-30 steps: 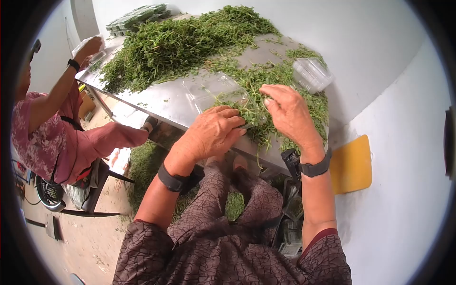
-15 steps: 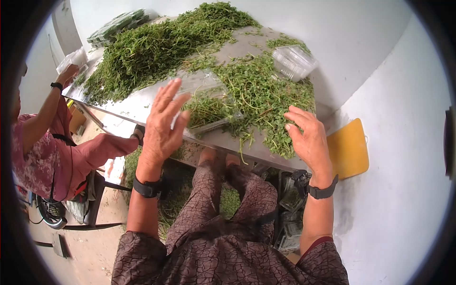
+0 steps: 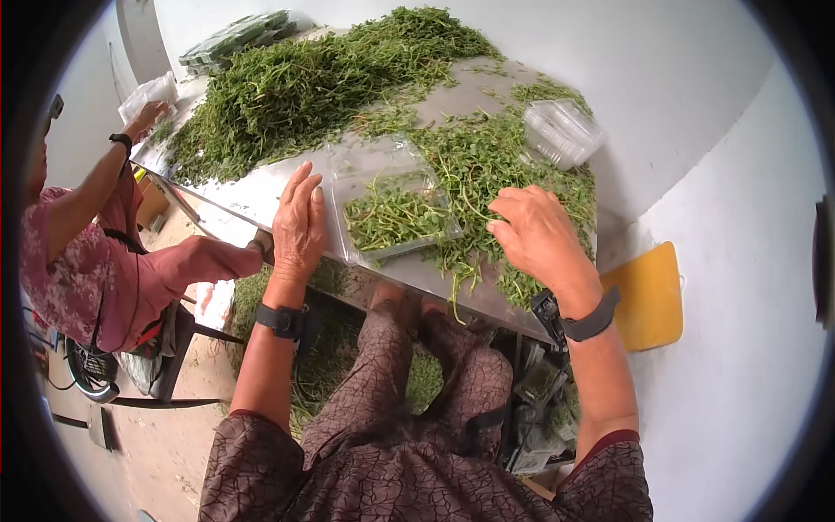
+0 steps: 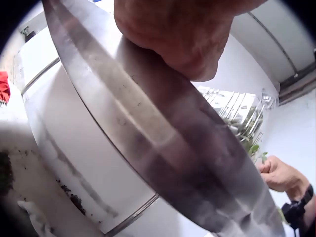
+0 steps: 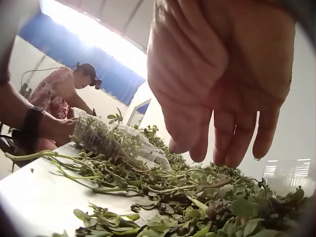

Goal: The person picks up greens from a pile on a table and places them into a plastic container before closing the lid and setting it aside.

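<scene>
Tray [image 3: 396, 217] at table edge [image 3: 409, 277] — L hand [image 3: 298, 228] flat beside, R hand [image 3: 539, 235] fingers apart over herbs [image 3: 487, 165].

Left hand [image 3: 298, 222] lowered flat beside clamshell [image 3: 396, 213]; right hand [image 3: 537, 235] back onto herbs [image 3: 487, 174].

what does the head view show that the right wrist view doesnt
Only the head view shows the left hand flat on the steel table beside the clear tray, the big heap of greens, the spare clear box and the yellow board. Only the right wrist view shows the right hand's fingers from below, hanging relaxed just above the loose sprigs. Both show the tray, the right hand and the second person.
</scene>
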{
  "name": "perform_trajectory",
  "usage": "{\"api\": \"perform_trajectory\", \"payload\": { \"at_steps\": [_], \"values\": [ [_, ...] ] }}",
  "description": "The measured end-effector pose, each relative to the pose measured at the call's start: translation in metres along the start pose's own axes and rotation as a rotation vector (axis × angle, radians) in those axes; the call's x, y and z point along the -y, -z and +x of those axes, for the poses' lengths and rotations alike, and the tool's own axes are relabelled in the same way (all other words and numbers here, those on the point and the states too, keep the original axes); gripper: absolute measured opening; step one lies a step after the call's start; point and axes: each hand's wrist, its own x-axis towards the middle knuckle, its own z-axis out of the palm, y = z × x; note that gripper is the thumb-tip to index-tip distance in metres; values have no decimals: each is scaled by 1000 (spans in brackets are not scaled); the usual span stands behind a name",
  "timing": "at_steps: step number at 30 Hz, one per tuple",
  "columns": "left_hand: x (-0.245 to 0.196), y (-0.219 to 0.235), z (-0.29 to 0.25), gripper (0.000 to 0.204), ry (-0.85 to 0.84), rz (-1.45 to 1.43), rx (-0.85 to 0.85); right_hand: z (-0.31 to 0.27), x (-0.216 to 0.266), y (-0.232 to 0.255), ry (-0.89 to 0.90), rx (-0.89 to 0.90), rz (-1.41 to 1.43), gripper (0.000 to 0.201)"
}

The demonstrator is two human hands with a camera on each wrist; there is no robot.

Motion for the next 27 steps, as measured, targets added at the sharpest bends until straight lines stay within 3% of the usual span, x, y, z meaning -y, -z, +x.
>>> {"api": "perform_trajectory", "payload": {
  "at_steps": [6, 9, 12, 13, 15, 17, 19, 20, 27],
  "values": [
    [1, -2, -1, 23, 9, 93, 32, 17, -17, -27, 113, -3, -157, 7],
    [-2, 0, 0, 23, 30, 112, 52, 25, -22, -27, 106, 84, -259, 7],
    [-7, 0, 0, 22, 60, 130, 61, 29, -30, -4, 134, -142, -66, 10],
    [-8, 0, 1, 22, 64, 130, 59, 30, -26, 4, 137, -139, -67, 10],
    [-11, 0, 2, 20, 89, 118, 61, 30, -18, 16, -132, -185, 177, 11],
    [-9, 0, 2, 20, 63, 132, 49, 33, -19, 18, -118, -167, 297, 10],
    [-8, -1, 2, 19, 38, 150, 38, 35, -3, 28, -323, -76, 627, 9],
    [-9, -1, 2, 19, 49, 135, 42, 37, 1, 28, -339, -54, 694, 6],
    [-13, 1, 3, 18, 51, 105, 41, 42, 42, 12, -279, 77, 728, 8]
  ]
}}
